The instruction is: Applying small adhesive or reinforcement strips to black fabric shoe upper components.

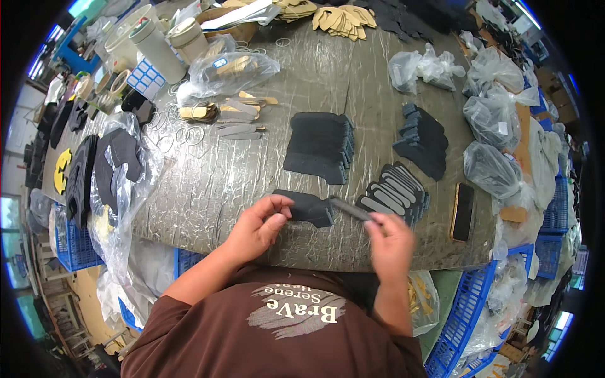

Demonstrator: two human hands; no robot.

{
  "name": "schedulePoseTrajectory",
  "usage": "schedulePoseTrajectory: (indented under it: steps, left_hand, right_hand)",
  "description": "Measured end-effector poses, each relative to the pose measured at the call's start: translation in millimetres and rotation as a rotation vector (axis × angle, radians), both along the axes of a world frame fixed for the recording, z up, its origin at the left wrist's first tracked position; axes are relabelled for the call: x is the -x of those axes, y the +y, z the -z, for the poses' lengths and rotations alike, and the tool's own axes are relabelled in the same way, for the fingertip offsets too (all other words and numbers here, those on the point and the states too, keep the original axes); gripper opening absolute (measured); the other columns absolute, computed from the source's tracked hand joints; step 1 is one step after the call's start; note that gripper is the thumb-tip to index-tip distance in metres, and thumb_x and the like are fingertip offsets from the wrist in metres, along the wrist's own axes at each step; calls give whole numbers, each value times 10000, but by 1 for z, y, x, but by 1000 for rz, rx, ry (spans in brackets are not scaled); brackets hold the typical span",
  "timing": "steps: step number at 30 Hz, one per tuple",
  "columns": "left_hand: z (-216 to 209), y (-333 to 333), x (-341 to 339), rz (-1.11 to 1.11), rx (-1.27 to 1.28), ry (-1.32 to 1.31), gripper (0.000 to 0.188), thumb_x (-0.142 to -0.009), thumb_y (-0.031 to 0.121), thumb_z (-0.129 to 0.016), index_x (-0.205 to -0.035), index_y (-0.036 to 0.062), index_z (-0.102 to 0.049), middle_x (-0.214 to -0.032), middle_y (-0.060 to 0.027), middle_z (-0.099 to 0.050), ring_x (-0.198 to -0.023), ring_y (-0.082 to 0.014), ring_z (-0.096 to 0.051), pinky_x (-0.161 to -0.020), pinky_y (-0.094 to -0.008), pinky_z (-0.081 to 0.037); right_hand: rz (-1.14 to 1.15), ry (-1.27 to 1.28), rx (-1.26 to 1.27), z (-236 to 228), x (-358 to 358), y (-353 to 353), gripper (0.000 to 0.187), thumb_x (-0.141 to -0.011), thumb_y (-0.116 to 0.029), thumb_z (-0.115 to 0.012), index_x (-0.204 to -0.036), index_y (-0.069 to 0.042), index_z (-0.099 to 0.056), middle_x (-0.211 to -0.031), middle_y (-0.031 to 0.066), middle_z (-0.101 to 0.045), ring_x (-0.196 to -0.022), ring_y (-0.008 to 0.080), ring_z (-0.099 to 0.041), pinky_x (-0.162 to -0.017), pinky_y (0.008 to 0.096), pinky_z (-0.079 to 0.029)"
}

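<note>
Worktable point(208, 211) mid-frame; L hand point(257, 228) half-curled at blk piece point(307, 208), ctr, grip unclear; R hand point(389, 240) pinches grey strip point(350, 209), ctr-rt

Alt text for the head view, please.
The left hand touches a flat dark piece on a worktable while the right hand holds a slim gray strip; beyond lies a stack of dark pieces, with a phone at right.
</note>
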State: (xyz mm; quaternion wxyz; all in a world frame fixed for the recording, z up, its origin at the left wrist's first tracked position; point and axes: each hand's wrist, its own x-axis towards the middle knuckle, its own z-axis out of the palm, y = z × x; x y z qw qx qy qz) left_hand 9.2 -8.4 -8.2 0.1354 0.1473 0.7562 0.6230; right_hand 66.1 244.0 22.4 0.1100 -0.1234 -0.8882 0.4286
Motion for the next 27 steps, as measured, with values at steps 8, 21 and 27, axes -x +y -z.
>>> schedulePoseTrajectory:
  steps: [8, 21, 27]
  left_hand:
    - [-11, 27, -5, 271, -190, -37, 981, -764, 802, -262, -1379, 39, -283, -1074, -70, -432, -604, -81, -407, -492, -222, -348]
    - [-16, 22, -7, 274, 189, 358, 1078, -670, 792, -452, -1395, 35, -198, -1036, -215, -479, -728, -364, -556, -582, -423, -478]
    - [-10, 24, -8, 279, 4, 366, 948, -772, 690, -504, -1388, 26, -224, -1046, -178, -462, -677, -309, -548, -591, -372, -476]
  right_hand:
    - [-306, -11, 249, -16, 1, -53, 86, -767, -60, -675, -851, -38, -667, -795, 97, -645, -719, 272, -624, -655, 334, -487]
    - [-504, -28, 473, -4, 8, -73, 67, -768, -34, -662, -806, 11, -630, -766, 131, -634, -693, 270, -614, -617, 336, -468]
    - [-493, -93, 565, 6, 6, -75, 34, -804, -15, -614, -785, 3, -593, -756, 71, -607, -684, 161, -591, -624, 294, -457]
